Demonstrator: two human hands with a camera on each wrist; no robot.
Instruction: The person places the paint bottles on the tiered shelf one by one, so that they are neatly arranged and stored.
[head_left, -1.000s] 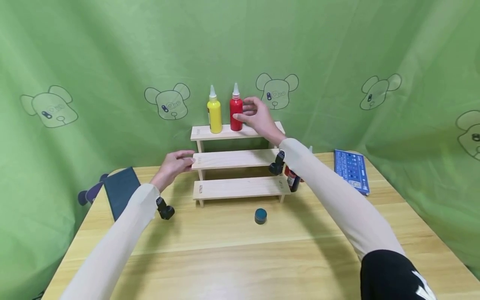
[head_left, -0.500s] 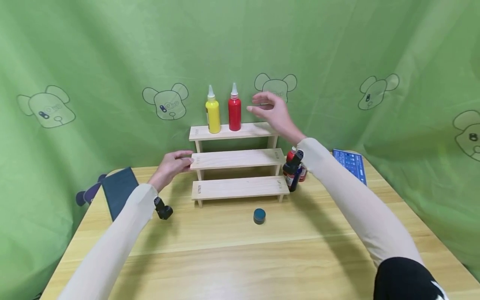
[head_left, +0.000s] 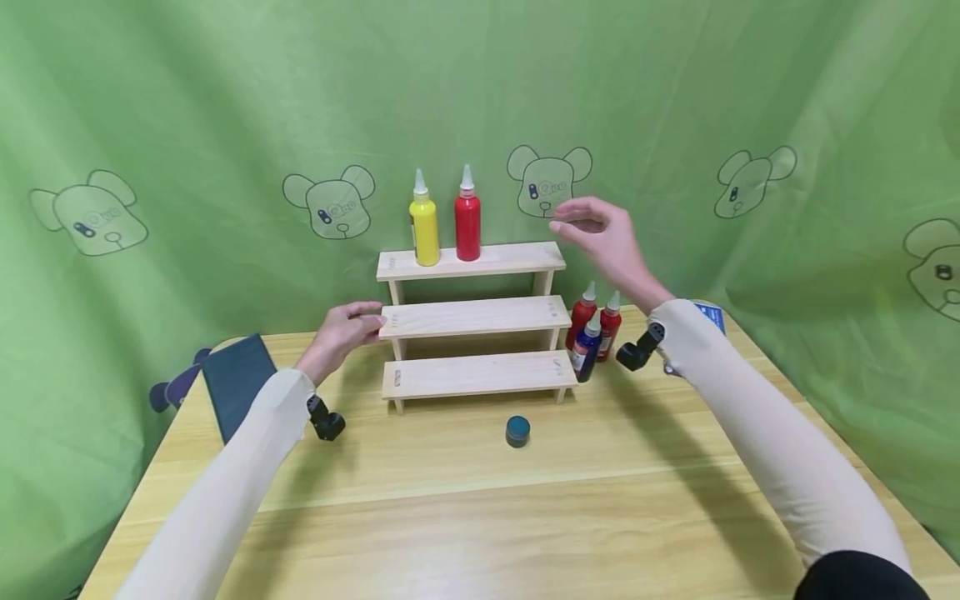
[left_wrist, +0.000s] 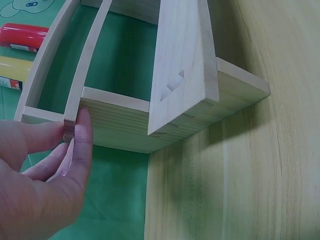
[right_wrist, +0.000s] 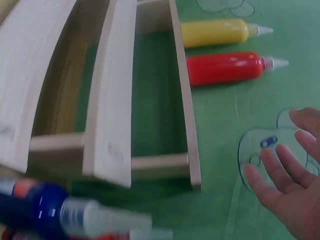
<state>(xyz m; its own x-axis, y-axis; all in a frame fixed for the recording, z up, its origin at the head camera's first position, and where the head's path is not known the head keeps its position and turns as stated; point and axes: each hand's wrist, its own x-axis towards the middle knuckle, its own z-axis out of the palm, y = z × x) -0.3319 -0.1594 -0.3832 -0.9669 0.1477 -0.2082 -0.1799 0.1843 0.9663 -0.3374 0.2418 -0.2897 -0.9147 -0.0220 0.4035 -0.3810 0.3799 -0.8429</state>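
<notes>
A three-tier wooden shelf (head_left: 480,316) stands on the table. On its top tier, a yellow bottle (head_left: 425,233) and a red bottle (head_left: 468,225) stand upright, both with white pointed caps. My left hand (head_left: 342,337) pinches the left end of the middle tier between thumb and fingers, as the left wrist view shows. Up to the right of the shelf, my right hand (head_left: 606,242) hovers in the air with relaxed fingers and holds nothing. Below it, a dark blue bottle (head_left: 587,350) and two red bottles (head_left: 610,327) stand beside the shelf's right side.
A small round jar (head_left: 517,431) with a teal lid sits in front of the shelf. At the left lies a dark flat book (head_left: 238,385). A blue printed box (head_left: 710,315) is mostly behind the right sleeve. A green curtain (head_left: 645,100) hangs behind the table.
My right hand has left the red bottle on the top tier and moved right, away from the shelf. The bottles at the right have come into fuller view. My left hand stays put.
</notes>
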